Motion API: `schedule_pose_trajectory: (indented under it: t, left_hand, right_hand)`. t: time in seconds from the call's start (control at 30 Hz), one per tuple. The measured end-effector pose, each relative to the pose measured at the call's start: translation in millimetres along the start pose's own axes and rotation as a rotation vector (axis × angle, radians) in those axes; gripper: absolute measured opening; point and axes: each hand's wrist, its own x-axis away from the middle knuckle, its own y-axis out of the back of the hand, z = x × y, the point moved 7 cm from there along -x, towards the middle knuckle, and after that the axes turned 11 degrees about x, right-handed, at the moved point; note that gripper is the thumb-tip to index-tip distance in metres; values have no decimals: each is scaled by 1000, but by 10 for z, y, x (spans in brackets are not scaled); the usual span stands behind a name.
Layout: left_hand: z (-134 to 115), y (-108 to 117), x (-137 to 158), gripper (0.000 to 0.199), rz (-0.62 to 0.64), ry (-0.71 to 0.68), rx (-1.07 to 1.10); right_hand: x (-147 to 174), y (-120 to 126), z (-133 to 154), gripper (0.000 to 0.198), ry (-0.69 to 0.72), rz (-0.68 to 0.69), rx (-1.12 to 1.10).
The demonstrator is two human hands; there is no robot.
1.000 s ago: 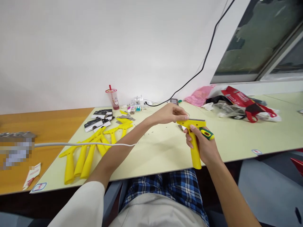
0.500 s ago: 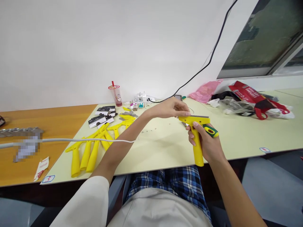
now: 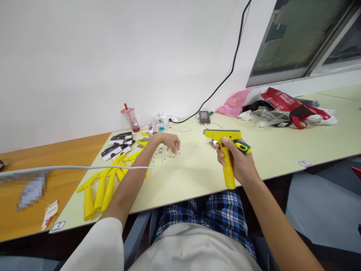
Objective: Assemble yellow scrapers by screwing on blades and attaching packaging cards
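My right hand grips a yellow scraper upright by its handle, the metal blade along its top edge. The same hand also holds a tool with a green and yellow handle, which crosses behind the scraper; its far end is mostly hidden. My left hand is low over the table, fingers bent down and close together among small dark screws. Whatever is between those fingertips is too small to make out. More yellow scrapers lie in a heap at the left, partly behind my left forearm.
Black and white card packs lie behind the heap. A cup with a red straw stands by the wall near a power strip. Bags, one red, lie back right. A pale cable crosses the left of the view.
My left hand has left the scraper's head and moved left, down to the small screws. My right hand keeps hold of the scraper and the green-handled tool. The view has shifted slightly.
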Motion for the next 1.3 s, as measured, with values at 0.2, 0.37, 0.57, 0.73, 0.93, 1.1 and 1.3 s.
schedule_pose_trajectory:
  t: [0.2, 0.37, 0.57, 0.73, 0.93, 1.1, 1.3]
  left_hand:
    - [108, -127, -144, 38, 41, 104, -16]
    - [114, -139, -180, 28, 45, 94, -5]
    - [-61, 19, -48, 30, -38, -17, -31]
    - [-688, 244, 450, 34, -272, -439, 126]
    - [-1215, 53, 627, 27, -293, -680, 209]
    - [-1242, -86, 470, 25, -231, -697, 188]
    - [-1110, -62, 391, 26, -200, -654, 356]
  right_hand:
    - [2, -22, -68, 30, -20, 16, -3]
    - [-10, -64, -150, 33, -51, 38, -13]
    - [-65, -112, -360, 39, -111, 62, -62]
    - [-106, -100, -577, 42, -183, 56, -110]
    - [-102, -116, -652, 38, -231, 52, -122]
    - [-66, -139, -643, 34, -229, 46, -106]
    - [-117, -209, -723, 31, -271, 52, -119]
